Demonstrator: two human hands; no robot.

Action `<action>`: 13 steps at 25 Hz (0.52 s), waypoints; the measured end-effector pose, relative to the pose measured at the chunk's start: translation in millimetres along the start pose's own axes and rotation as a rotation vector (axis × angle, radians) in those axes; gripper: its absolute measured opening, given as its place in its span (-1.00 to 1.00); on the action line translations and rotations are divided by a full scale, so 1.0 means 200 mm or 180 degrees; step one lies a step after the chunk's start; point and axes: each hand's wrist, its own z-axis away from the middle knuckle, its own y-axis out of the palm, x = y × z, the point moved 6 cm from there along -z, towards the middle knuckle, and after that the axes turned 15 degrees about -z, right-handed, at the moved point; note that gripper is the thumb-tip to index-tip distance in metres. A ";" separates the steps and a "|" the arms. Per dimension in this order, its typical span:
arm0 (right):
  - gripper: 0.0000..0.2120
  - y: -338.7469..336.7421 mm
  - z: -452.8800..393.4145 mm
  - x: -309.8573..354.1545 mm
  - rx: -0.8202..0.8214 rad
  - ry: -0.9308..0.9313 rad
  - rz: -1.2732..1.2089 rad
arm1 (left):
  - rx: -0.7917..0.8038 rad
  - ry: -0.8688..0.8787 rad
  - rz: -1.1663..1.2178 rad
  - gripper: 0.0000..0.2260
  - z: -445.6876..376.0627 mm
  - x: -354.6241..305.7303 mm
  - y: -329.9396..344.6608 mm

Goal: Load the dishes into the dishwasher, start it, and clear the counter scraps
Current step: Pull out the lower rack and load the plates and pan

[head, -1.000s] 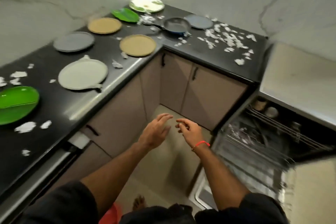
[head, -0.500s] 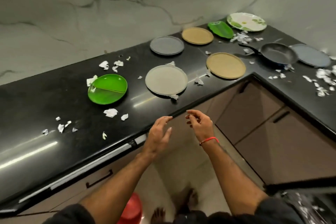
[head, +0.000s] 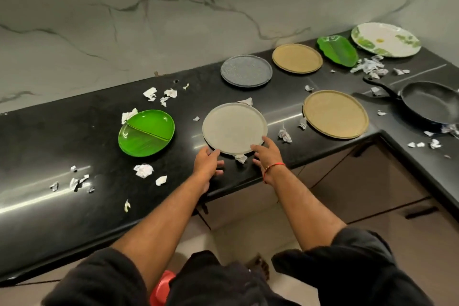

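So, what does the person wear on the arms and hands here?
Both hands are bare, without gloves. The right hand has a thin red thread band around its wrist. The left hand has nothing on its wrist. Both forearms are uncovered; dark, loose sleeves begin near the elbows.

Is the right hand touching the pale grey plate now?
Touching. The head view shows the right hand with fingertips on the near rim of the pale grey plate.

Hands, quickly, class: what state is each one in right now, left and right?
Left hand: open, fingers at the near rim of the pale grey plate, not gripping it.
Right hand: open, fingers touching the same rim.
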 end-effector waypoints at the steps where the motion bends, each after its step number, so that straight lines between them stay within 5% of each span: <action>1: -0.39 0.00 -0.03 -0.01 -0.0061 0.0097 -0.0068 | -0.0024 -0.0058 0.0088 -0.65 -0.03 -0.01 0.01; 7: -0.27 0.00 -0.11 0.03 -0.0427 0.0370 -0.0747 | 0.0167 -0.0665 0.0738 -0.80 -0.19 -0.06 -0.01; 13: -0.35 0.06 -0.10 0.13 -0.0420 -0.0297 -0.0712 | 0.0165 -0.0177 0.1143 -0.98 -0.23 -0.27 -0.04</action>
